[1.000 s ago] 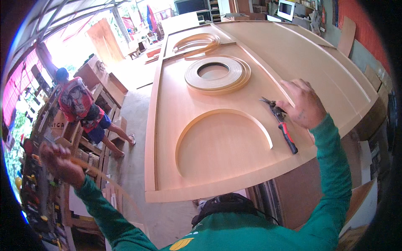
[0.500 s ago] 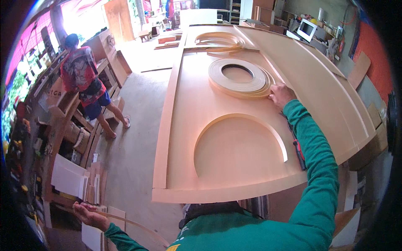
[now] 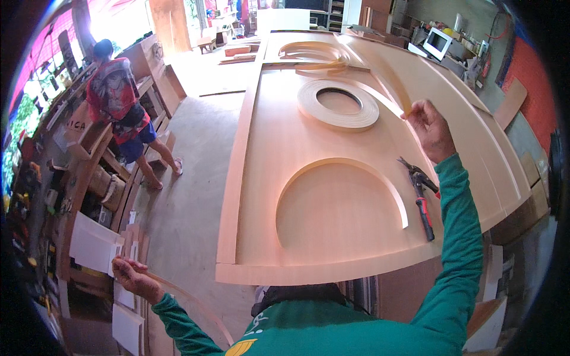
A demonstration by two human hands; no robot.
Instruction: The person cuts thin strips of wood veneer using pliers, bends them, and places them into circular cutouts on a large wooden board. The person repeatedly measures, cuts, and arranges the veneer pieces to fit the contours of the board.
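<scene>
My right hand is raised over the panel's right side, thumb and fingers pinching a pale edge-banding strip that loops away toward the far end, partly blurred. Off the panel at lower left, my left hand has its fingers closed around another thin banding strip, which curves back toward my body. Between the hands lies a flat roll of edge banding. A cut strip stands on edge in an arch nearer to me. Beside my right forearm rest tin snips with red and black handles.
The large pale panel has raised border strips. More curled banding lies at its far end. On the left, a person stands at a cluttered wooden bench. White boards lean below it. A small white appliance sits far right.
My right hand has moved off the roll's edge and up to the right, lifting a banding strip. The snips are now uncovered. My left hand has risen slightly and moved right.
</scene>
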